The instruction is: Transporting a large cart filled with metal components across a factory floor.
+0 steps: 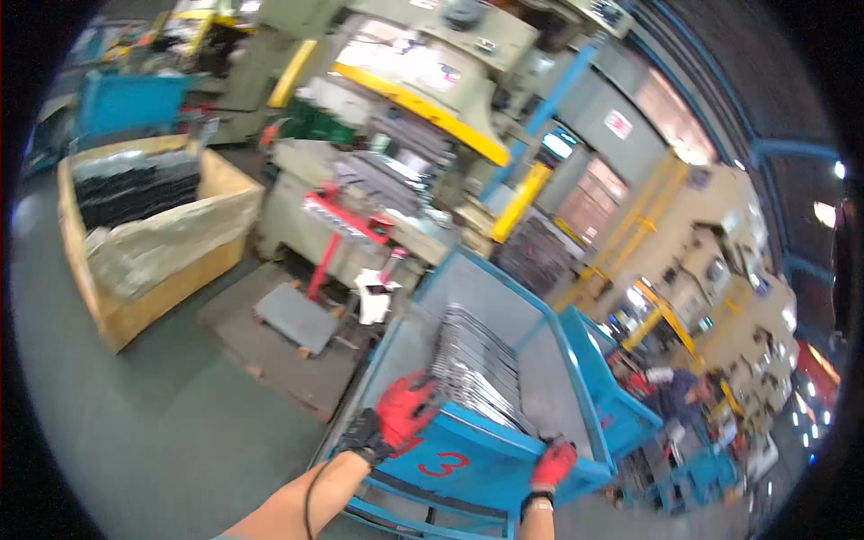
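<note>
A wooden crate [144, 261] lined with plastic and holding dark parts stands far left on the floor. Right of it is a press [396, 153]. Nearer, the left hand [402, 412] in a red glove has its grip closed on the near rim of a blue bin [477, 463]. Stacked metal plates [477, 369] lie inside. The right hand [552, 465] clasps the same rim.

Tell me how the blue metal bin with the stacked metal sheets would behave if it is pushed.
The blue bin would probably feel heavy: a row of grey metal sheets fills part of it. It looks stiff, with steel walls and a frame below. The sheets lean loosely, so they might slide or rattle. Both gloved hands, left hand and right hand, grip its near rim.
</note>
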Motion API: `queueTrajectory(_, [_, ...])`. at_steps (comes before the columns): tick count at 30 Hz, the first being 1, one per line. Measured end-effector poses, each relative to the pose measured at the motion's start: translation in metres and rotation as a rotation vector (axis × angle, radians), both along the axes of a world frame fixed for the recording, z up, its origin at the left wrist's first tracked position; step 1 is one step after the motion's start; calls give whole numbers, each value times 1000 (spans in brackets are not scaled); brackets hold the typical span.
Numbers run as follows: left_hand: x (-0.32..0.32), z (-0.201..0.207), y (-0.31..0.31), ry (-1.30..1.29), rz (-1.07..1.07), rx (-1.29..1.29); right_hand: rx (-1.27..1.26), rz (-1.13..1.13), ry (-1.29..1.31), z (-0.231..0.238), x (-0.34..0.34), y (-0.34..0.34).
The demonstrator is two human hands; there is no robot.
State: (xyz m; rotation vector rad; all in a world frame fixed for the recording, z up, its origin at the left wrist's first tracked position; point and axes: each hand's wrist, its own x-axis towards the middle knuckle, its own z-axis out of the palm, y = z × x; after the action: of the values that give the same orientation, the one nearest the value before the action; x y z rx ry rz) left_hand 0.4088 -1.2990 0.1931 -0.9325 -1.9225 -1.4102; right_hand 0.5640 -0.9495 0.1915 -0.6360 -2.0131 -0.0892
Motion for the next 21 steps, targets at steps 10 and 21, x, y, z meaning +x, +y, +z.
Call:
queueTrajectory(10, [-58, 21, 35, -20, -47, 123, 108, -2, 101, 20, -72, 12])
queueTrajectory(21, [-157, -13, 70, 27, 7, 140, -29, 161, -12, 50, -135, 25])
